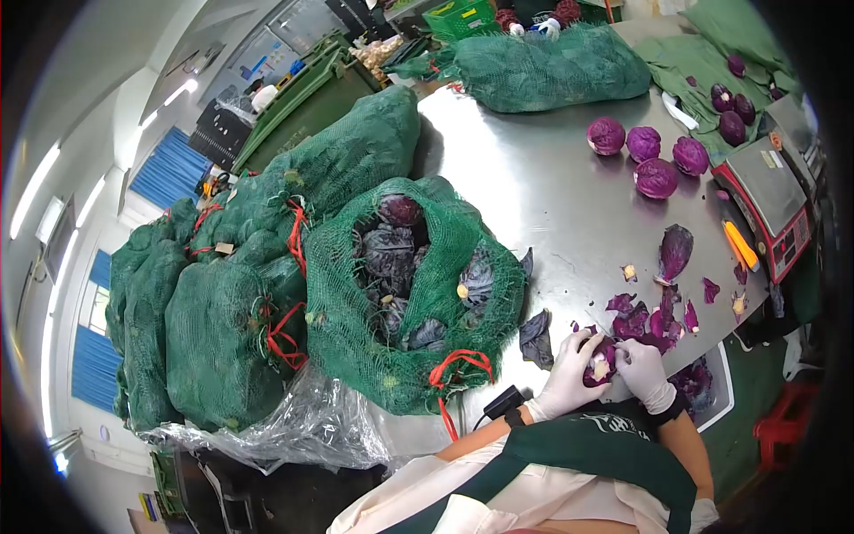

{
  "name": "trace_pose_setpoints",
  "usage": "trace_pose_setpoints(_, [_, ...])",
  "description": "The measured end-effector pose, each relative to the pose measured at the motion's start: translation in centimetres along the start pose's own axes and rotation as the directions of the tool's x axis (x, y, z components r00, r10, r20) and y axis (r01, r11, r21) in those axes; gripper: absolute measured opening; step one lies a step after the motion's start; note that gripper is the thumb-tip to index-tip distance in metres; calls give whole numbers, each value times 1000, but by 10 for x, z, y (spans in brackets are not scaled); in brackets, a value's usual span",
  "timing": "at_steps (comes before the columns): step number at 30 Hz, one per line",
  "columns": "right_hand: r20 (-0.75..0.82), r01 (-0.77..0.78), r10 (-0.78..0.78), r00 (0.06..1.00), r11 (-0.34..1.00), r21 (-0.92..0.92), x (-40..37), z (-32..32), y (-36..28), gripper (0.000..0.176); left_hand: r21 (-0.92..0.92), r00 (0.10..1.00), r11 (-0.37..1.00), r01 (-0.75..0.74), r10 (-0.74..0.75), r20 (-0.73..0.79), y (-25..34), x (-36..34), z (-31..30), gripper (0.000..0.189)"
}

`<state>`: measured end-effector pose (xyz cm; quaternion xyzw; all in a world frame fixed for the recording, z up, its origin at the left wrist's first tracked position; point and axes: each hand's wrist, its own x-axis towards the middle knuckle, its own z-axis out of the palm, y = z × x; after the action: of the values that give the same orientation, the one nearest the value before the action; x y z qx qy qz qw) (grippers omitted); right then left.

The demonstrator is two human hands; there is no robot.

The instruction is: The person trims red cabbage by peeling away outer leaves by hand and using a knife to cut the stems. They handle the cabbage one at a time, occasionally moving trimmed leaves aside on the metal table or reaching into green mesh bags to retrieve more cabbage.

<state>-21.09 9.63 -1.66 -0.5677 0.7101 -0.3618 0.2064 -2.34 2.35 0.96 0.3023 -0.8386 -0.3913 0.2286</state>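
Note:
My left hand (567, 381), in a white glove, grips a red cabbage (600, 363) whose pale cut stem faces up. My right hand (644, 374), also gloved, has its fingers curled in against the cabbage's right side; its fingertips are partly hidden. Just beyond the hands lies a heap of torn purple leaves (632, 320). A longish purple cabbage piece (676, 254) rests farther up the steel table (569, 205). One dark loose leaf (535, 340) is left of my left hand.
An open green mesh sack (347, 294) of red cabbages stands left, with several full sacks behind it. Peeled cabbages (656, 178) sit near a red scale (769, 200) and an orange-handled knife (740, 246). A white bin (725, 400) holds leaves below the right edge. A person's gloved hands (549, 28) are across the table.

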Motion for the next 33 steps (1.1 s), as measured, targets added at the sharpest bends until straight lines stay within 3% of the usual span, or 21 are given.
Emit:
trace_pose_setpoints(1, [-26,4,-7,1000,995,-99,1,1,9,14,-6,1000,1000,-23,22,-8,0,0,1,89])
trace_pose_setpoints(2, [-16,-147,146,989,989,-28,1,2,27,17,-10,999,999,-46,46,-9,0,-5,0,88])
trace_pose_setpoints(7, [68,-291,283,957,934,207,10,8,36,19,-81,993,993,-88,81,-82,-19,-15,-10,88])
trace_pose_setpoints(8, [-7,-181,182,983,981,67,13,21,50,15,-105,987,989,-108,94,-131,-20,-15,-17,86])
trace_pose_setpoints(10, [-149,-4,-12,989,994,-106,21,32,59,13,-246,968,946,213,-239,-80,-6,-19,-27,80])
trace_pose_setpoints(11, [-117,-79,66,991,991,-107,23,25,56,13,-316,937,906,280,-330,-115,-7,-20,-25,80])
trace_pose_setpoints(12, [-219,-149,119,968,981,-124,25,24,70,14,-406,927,890,208,-312,-209,-42,-31,-11,84])
trace_pose_setpoints(13, [-187,-291,287,940,957,5,26,10,77,16,-467,929,871,151,-287,-234,-50,-34,-14,87])
trace_pose_setpoints(14, [-262,-317,254,931,919,-235,28,-9,67,18,-387,938,911,142,-249,-242,-55,-37,-16,87])
trace_pose_setpoints(17, [-246,-313,253,936,917,-247,29,-41,19,34,-124,950,980,154,-182,-254,-33,-34,-16,86])
trace_pose_setpoints(18, [-153,-353,327,933,914,-199,27,-44,-7,36,-109,954,982,153,-176,-241,-25,-31,-15,87])
trace_pose_setpoints(20, [-75,-234,240,968,969,82,9,-15,-18,37,29,986,996,87,-82,-142,-21,-31,-16,95])
trace_pose_setpoints(21, [36,-149,147,988,987,64,3,-10,-30,45,98,996,995,16,-8,-89,-18,-30,-17,97])
trace_pose_setpoints(22, [320,-475,378,869,818,323,2,-14,-51,52,109,999,994,-13,17,-34,-13,-29,-17,101])
trace_pose_setpoints(23, [369,-485,353,860,790,375,-1,-5,-52,60,125,1000,992,-19,20,-7,-8,-29,-15,101])
trace_pose_setpoints(25, [423,-548,380,823,727,413,-6,-10,-56,61,158,1000,987,-8,5,15,-5,-29,-14,101])
trace_pose_setpoints(26, [420,-551,384,822,723,418,-8,-3,-50,61,159,1000,987,-11,8,23,-5,-29,-14,101])
trace_pose_setpoints(28, [275,-375,289,917,860,345,-12,13,-39,58,231,996,970,-72,60,59,-4,-29,-14,99])
trace_pose_setpoints(33, [341,-531,427,837,786,318,-17,-2,-48,50,296,993,950,-104,82,83,-3,-30,-7,98])
